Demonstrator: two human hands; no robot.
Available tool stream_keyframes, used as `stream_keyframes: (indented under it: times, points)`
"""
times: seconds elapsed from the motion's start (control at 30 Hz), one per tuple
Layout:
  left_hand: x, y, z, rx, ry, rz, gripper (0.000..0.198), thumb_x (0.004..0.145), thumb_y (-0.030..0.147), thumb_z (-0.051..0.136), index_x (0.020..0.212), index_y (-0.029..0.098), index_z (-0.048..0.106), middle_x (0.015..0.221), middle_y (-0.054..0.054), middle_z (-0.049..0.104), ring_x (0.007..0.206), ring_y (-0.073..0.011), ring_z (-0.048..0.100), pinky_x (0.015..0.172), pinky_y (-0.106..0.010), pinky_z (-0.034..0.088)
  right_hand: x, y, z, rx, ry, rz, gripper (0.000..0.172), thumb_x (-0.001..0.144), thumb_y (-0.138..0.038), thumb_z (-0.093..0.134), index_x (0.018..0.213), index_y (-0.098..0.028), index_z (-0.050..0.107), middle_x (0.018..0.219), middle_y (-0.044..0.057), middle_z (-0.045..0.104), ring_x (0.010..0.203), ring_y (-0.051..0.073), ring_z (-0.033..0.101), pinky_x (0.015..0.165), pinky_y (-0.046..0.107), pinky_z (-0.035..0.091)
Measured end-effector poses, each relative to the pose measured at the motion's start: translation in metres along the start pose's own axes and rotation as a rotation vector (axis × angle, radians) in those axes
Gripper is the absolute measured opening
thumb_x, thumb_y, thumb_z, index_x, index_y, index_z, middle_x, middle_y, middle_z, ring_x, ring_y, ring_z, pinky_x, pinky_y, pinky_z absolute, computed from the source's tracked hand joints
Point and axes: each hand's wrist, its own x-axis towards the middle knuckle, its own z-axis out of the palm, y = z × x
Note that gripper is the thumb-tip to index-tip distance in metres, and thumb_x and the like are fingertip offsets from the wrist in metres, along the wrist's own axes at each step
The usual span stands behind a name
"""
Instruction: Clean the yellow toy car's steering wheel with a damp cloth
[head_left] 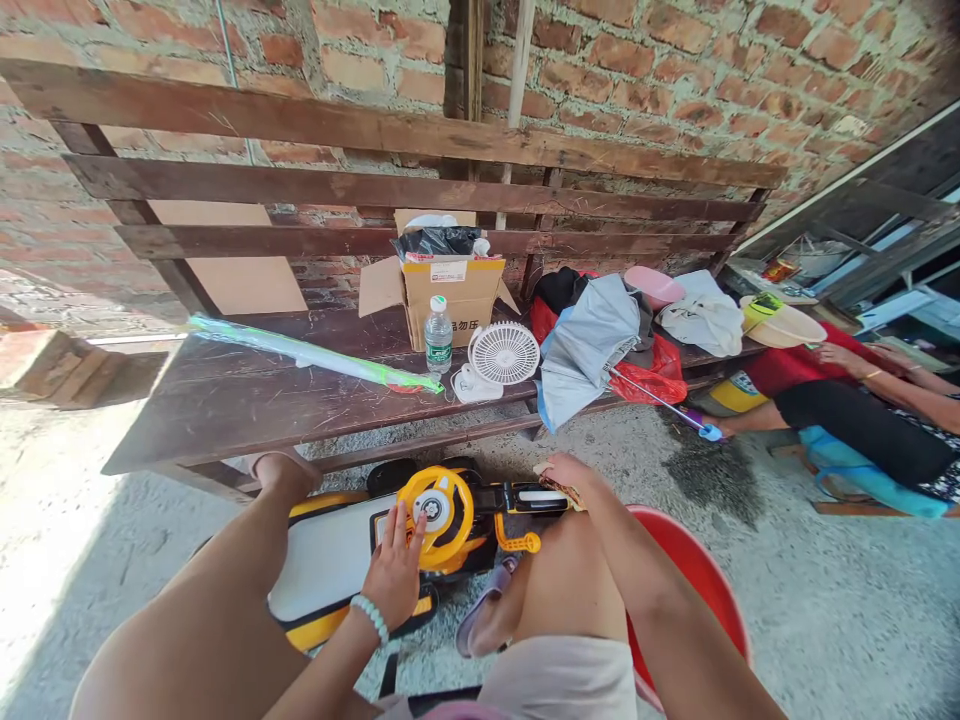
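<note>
My left hand (394, 570), with a pale beaded bracelet (370, 618) on its wrist, rests with spread fingers against the yellow steering wheel (436, 515) of a yellow and black toy ride-on car (326, 565). My right hand (568, 478) is over the toy's black front end and pinches a small flat tan-brown piece (560, 488), which is too small to identify. My right knee (570, 585) sits just below the toy, and a bare foot (279, 472) shows beyond it at left.
A long wooden bench (247, 420) holds a cardboard box (450, 300), a water bottle (439, 335), a white fan (502, 353), and a grey umbrella (585, 350). A red basin (697, 585) sits at my right. A seated person (855, 420) is at far right, before a brick wall (637, 70).
</note>
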Motion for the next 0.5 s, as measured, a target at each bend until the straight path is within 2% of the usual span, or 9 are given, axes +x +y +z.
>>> stream_keyframes:
  times: [0.1, 0.2, 0.27, 0.4, 0.43, 0.5]
  points:
    - [0.001, 0.005, -0.007, -0.007, -0.038, -0.020, 0.093, 0.099, 0.005, 0.052, 0.185, 0.021, 0.022, 0.188, -0.025, 0.027, 0.175, -0.0429, 0.026, 0.116, -0.050, 0.063, 0.010, -0.022, 0.008, -0.005, -0.033, -0.013, 0.017, 0.093, -0.032, 0.078, 0.104, -0.023, 0.087, 0.107, 0.011, 0.084, 0.102, 0.028, 0.076, 0.082, 0.031, 0.051]
    - [0.003, 0.013, -0.009, 0.000, -0.069, -0.061, 0.089, 0.097, 0.004, 0.054, 0.182, 0.018, 0.032, 0.188, -0.026, 0.027, 0.176, -0.0429, 0.023, 0.119, -0.050, 0.060, 0.026, -0.057, 0.010, 0.019, -0.104, -0.094, 0.015, 0.093, -0.037, 0.080, 0.102, -0.026, 0.085, 0.103, 0.004, 0.084, 0.099, 0.024, 0.076, 0.079, 0.027, 0.051]
    - [0.004, 0.019, -0.009, 0.015, -0.084, -0.102, 0.091, 0.095, 0.004, 0.055, 0.182, 0.019, 0.033, 0.188, -0.025, 0.027, 0.176, -0.0422, 0.021, 0.123, -0.052, 0.057, 0.039, -0.090, 0.008, 0.076, -0.108, -0.172, 0.023, 0.094, -0.039, 0.082, 0.114, -0.026, 0.084, 0.114, 0.005, 0.085, 0.104, 0.024, 0.076, 0.080, 0.026, 0.051]
    - [0.006, 0.029, -0.007, 0.027, -0.135, -0.151, 0.096, 0.093, 0.007, 0.057, 0.183, 0.021, 0.028, 0.189, -0.023, 0.023, 0.176, -0.0437, 0.020, 0.123, -0.055, 0.056, 0.058, -0.164, 0.012, 0.226, -0.070, -0.261, 0.060, 0.094, -0.042, 0.087, 0.149, -0.025, 0.071, 0.147, 0.015, 0.076, 0.118, 0.028, 0.076, 0.089, 0.027, 0.056]
    - [0.006, 0.030, -0.007, 0.026, -0.146, -0.152, 0.095, 0.093, 0.008, 0.057, 0.183, 0.021, 0.029, 0.189, -0.023, 0.023, 0.176, -0.0446, 0.020, 0.123, -0.056, 0.056, 0.060, -0.179, 0.016, 0.230, -0.093, -0.276, 0.064, 0.093, -0.042, 0.088, 0.152, -0.025, 0.069, 0.150, 0.015, 0.074, 0.120, 0.028, 0.076, 0.091, 0.028, 0.056]
    - [0.005, 0.032, -0.008, 0.026, -0.154, -0.148, 0.093, 0.094, 0.010, 0.057, 0.182, 0.020, 0.031, 0.189, -0.024, 0.024, 0.176, -0.0453, 0.022, 0.123, -0.058, 0.055, 0.062, -0.200, 0.028, 0.200, -0.202, -0.318, 0.059, 0.093, -0.039, 0.088, 0.149, -0.027, 0.073, 0.146, 0.011, 0.078, 0.119, 0.028, 0.077, 0.093, 0.028, 0.057]
